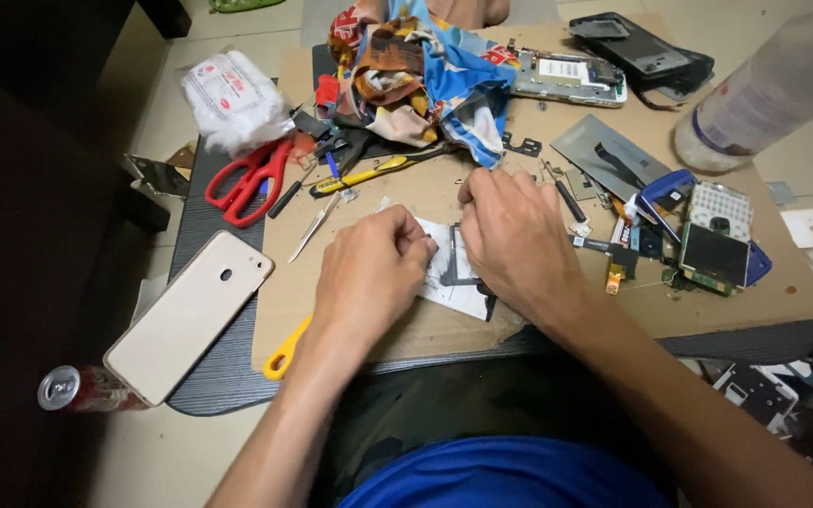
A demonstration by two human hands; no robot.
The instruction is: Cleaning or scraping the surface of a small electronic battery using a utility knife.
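Cardboard-covered tabletop carried the teardown clutter. Gold phone back cover lay well left of the grip, already off. Gutted phone chassis sat beyond it, loose circuit board to the right. Both hands worked one small black part on white paper: left hand pinched its edge, right hand pressed down, fingers curled. Reassembly not visibly begun.
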